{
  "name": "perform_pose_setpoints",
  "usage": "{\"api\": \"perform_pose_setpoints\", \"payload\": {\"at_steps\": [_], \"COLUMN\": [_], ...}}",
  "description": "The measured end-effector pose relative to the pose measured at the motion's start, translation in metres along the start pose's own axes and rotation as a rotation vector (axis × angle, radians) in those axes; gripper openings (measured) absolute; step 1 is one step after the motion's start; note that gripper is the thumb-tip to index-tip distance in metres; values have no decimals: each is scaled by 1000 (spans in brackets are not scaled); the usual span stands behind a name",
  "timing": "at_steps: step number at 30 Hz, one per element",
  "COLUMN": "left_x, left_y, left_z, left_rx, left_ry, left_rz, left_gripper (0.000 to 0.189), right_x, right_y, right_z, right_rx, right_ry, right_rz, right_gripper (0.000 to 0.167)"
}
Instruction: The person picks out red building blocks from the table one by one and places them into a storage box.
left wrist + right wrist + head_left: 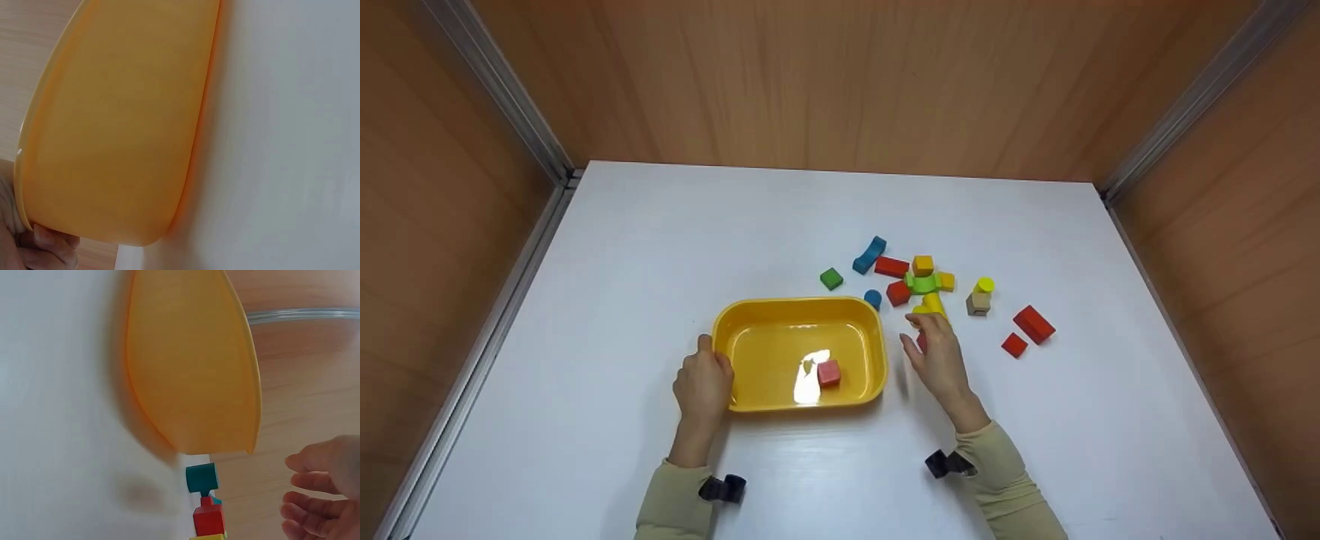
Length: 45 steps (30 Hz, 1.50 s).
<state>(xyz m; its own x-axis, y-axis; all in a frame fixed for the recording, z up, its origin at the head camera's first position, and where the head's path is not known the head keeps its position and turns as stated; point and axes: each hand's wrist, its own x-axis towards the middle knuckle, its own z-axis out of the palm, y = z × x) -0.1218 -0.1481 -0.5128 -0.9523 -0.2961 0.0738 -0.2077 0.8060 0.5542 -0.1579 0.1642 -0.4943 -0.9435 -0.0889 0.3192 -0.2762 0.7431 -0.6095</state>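
My left hand (pixel 703 382) grips the left rim of a yellow plastic tray (pixel 799 301); in the left wrist view its fingers (pixel 48 244) curl under that rim. One pink cube (pixel 829 373) lies inside the tray, right of its middle. Beyond the tray's right side, my right hand (pixel 941 360) hovers with thumb and fingers parted. A reddish block (pixel 922 342) shows in the gap between them in the head view, partly hidden. The right wrist view shows nothing held between the loosely bent fingers (pixel 306 512). Yellow blocks (pixel 933 303) lie just past the fingertips.
Several blocks lie behind and right of the tray: a green cube (pixel 832 279), a blue curved block (pixel 870 255), a blue cylinder (pixel 873 299), a red cube (pixel 898 293) and a plain wooden cube (pixel 979 304). Farther right is a long red block (pixel 1034 325). Wooden walls (pixel 840 82) enclose the white table (pixel 697 225).
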Motion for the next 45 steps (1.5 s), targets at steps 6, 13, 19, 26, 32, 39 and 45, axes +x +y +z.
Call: {"api": "perform_pose_setpoints", "payload": {"at_steps": [6, 13, 19, 26, 32, 39, 45], "left_x": [0, 0, 0, 0, 0, -1, 0], "left_y": [0, 0, 1, 1, 0, 0, 0], "left_z": [-1, 0, 0, 1, 0, 0, 0], "left_rx": [-8, -14, -12, -11, -12, -5, -13], "left_ry": [7, -5, -4, 10, 3, -4, -9], "left_rz": [0, -11, -18, -5, -13, -13, -10], "left_gripper": [21, 20, 22, 21, 20, 19, 18], "right_x": [0, 1, -2, -3, -1, 2, 4], "right_y": [13, 26, 36, 46, 48, 50, 52], "right_z": [2, 3, 7, 11, 11, 11, 11], "right_rx": [-52, -103, -151, -195, -199, -166, -151], "right_ry": [7, -48, -72, -71, -122, -172, -178], "right_rz": [102, 193, 223, 224, 265, 296, 299], "right_gripper": [34, 38, 40, 42, 43, 42, 41]}}
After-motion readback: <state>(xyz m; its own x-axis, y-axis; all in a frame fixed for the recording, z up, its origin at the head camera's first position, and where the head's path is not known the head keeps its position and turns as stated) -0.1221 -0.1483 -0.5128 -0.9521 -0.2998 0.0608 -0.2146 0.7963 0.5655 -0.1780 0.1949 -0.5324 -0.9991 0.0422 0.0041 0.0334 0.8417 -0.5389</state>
